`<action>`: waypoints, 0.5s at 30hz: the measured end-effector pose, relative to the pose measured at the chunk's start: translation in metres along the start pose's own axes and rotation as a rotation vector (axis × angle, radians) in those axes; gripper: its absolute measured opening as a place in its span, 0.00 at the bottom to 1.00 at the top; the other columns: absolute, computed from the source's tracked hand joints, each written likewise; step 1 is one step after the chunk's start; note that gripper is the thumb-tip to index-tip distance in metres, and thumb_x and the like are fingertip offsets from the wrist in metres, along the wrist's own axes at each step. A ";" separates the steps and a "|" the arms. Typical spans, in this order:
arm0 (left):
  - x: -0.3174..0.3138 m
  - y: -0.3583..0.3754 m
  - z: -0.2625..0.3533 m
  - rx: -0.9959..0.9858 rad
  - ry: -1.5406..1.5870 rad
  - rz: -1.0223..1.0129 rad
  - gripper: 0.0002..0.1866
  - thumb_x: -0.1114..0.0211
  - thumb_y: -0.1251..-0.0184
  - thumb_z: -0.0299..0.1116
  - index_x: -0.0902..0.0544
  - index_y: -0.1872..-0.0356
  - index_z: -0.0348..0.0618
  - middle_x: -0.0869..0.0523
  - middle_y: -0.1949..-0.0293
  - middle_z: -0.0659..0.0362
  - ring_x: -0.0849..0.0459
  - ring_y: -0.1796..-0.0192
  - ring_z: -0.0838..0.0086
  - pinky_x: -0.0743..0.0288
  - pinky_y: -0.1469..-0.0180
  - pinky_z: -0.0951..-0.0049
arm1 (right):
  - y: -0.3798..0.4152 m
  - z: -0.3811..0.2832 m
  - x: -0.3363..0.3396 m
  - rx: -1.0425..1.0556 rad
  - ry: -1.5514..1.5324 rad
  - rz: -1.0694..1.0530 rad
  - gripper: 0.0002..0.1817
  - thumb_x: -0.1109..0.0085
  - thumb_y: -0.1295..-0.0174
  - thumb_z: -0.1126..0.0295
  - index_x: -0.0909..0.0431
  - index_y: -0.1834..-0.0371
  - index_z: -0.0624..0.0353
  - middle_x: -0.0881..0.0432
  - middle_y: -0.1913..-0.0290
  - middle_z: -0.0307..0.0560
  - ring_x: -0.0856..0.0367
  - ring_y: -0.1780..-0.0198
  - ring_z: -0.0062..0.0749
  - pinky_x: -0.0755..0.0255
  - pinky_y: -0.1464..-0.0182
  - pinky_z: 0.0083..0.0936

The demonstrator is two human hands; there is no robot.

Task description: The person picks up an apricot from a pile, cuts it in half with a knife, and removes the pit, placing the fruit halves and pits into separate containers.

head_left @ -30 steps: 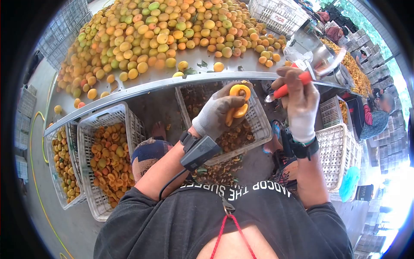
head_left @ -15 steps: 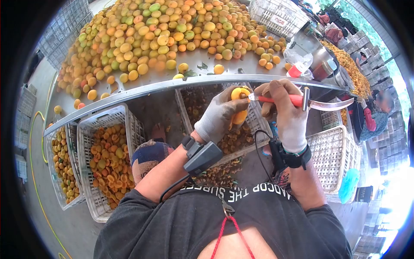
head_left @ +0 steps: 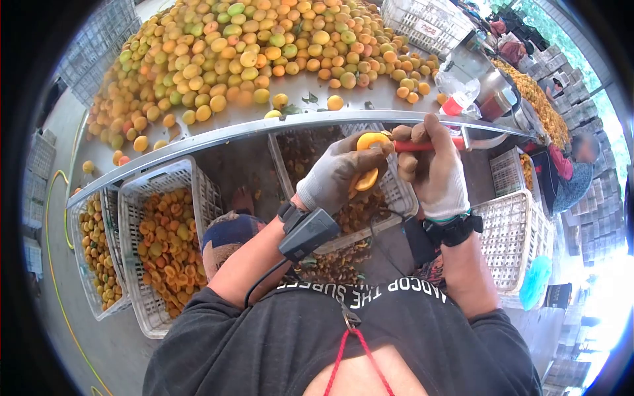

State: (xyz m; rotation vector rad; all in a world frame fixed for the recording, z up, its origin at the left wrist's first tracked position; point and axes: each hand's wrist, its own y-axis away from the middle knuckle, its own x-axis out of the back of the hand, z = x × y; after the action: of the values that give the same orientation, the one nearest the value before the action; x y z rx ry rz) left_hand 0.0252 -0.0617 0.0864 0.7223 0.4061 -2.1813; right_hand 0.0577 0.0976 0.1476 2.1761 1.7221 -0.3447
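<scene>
My left hand (head_left: 333, 168), in a stained white work glove, pinches a split-open apricot (head_left: 371, 140), whose orange inner flesh shows. My right hand (head_left: 436, 175), gloved the same way, closes around a red-handled knife (head_left: 456, 142) with a curved metal piece sticking out to the right. The knife's other end and the right fingertips meet the apricot's right side, so the tip is hidden. Both hands are just in front of the metal table edge (head_left: 264, 124), above a white crate (head_left: 404, 198) with brownish pits or scraps in it.
A large heap of apricots (head_left: 244, 59) covers the table. Crates with whole apricots (head_left: 102, 257) and split apricots (head_left: 173, 244) stand at left. Another white crate (head_left: 508, 237) is at right. A plastic bottle (head_left: 459, 99) stands on the table. Another person (head_left: 571, 175) is at far right.
The knife's tip, seen beside the apricot before, is now hidden at the fruit. My right fingers have shifted left against it, and the curved end has turned.
</scene>
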 end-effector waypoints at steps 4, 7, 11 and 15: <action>0.005 -0.004 -0.007 -0.026 0.215 0.007 0.24 0.38 0.29 0.43 0.25 0.40 0.38 0.21 0.69 0.64 0.29 0.78 0.85 0.41 0.79 0.85 | -0.014 0.014 0.019 -0.097 -0.315 -0.111 0.17 0.46 0.28 0.55 0.26 0.69 0.56 0.17 0.58 0.54 0.25 0.75 0.27 0.32 0.75 0.23; 0.008 -0.004 -0.003 -0.021 0.283 0.006 0.27 0.39 0.29 0.50 0.25 0.39 0.40 0.21 0.69 0.64 0.31 0.79 0.85 0.42 0.79 0.84 | -0.018 0.012 0.019 0.062 -0.372 0.030 0.16 0.45 0.28 0.55 0.25 0.67 0.57 0.17 0.59 0.51 0.26 0.75 0.27 0.32 0.72 0.23; 0.021 -0.002 0.000 0.040 0.372 0.006 0.28 0.43 0.27 0.55 0.24 0.41 0.41 0.18 0.66 0.62 0.23 0.74 0.81 0.31 0.74 0.82 | 0.003 0.000 0.005 0.296 0.499 -0.080 0.11 0.40 0.31 0.63 0.22 0.58 0.60 0.16 0.64 0.45 0.23 0.72 0.29 0.29 0.70 0.23; 0.026 0.003 -0.009 0.084 0.410 0.046 0.24 0.48 0.24 0.53 0.23 0.45 0.41 0.16 0.61 0.59 0.17 0.66 0.78 0.22 0.65 0.79 | 0.007 0.009 0.001 0.849 1.245 -0.369 0.17 0.34 0.48 0.77 0.21 0.54 0.52 0.19 0.65 0.46 0.18 0.66 0.42 0.25 0.63 0.28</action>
State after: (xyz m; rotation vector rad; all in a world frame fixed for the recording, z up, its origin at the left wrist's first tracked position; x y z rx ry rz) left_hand 0.0168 -0.0749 0.0632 1.2203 0.5012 -2.0118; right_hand 0.0651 0.0930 0.1401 2.9222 3.0771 0.4181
